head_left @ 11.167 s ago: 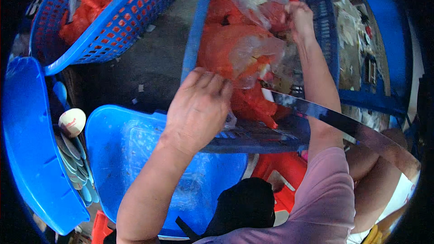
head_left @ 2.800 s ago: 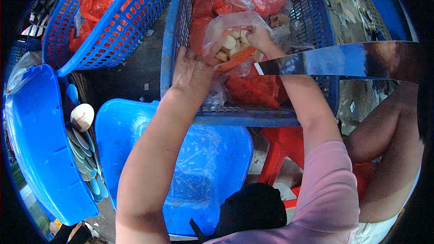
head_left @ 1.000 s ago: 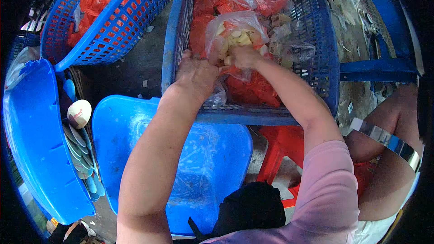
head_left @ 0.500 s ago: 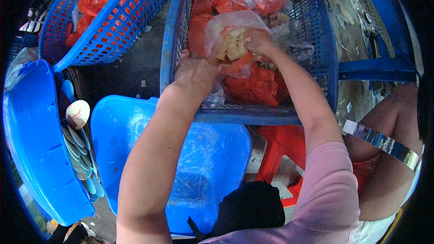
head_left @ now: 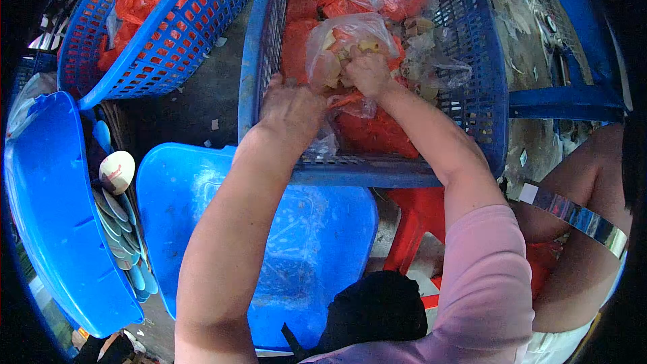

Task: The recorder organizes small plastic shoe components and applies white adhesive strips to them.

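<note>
A clear plastic bag (head_left: 367,25) full of pale, cream-coloured small pieces (head_left: 329,67) lies open inside a blue plastic crate (head_left: 397,174). At the bag's near left side, my left hand (head_left: 291,104) is closed on its edge, slightly blurred, with the fingertips hidden. My right hand (head_left: 369,74) is over the bag's front part, fingers curled inward among the pieces. What those fingers hold is out of sight beneath the hand. Red plastic bags (head_left: 377,129) lie under and around the clear one.
Left of the crate stands another blue basket (head_left: 176,37) with red bags. Nearer are a blue tub (head_left: 317,249), a tilted blue bin (head_left: 57,209) and stacked oval discs (head_left: 114,219). A red stool (head_left: 411,222) is below the crate; another person's bent leg (head_left: 573,256) is at right.
My right hand has moved left and toward me, from the bag's right edge to its near middle, covering pieces seen before. My left hand stays at nearly the same place.
</note>
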A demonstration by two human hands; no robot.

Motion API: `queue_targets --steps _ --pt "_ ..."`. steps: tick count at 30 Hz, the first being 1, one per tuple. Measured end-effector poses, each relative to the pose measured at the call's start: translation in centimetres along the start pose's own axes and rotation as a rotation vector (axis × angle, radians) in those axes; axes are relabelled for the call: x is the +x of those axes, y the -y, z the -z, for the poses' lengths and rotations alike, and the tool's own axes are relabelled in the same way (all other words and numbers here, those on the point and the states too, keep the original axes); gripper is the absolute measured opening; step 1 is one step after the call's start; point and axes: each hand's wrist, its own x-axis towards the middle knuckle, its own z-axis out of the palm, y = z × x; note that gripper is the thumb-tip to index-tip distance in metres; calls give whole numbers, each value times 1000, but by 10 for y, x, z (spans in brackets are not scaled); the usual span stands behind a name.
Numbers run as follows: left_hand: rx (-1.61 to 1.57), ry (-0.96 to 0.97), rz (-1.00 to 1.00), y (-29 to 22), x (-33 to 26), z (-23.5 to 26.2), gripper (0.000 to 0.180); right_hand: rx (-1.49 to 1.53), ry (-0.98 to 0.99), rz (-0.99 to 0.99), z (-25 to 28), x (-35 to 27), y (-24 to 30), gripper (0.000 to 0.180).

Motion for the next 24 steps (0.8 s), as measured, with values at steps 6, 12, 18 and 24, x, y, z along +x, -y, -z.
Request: queue_targets --steps 6,12,18,24 --pt "52 17 25 0 0 -1 16 19 118 -105 21 14 -3 26" --pt "25 59 49 1 0 2 16 664 211 -270 30 9 -35 37" --pt "7 49 26 1 1 0 21 503 333 -412 40 0 -62 39" --pt "5 37 20 -1 1 2 27 269 68 -324 37 -11 -52 37"
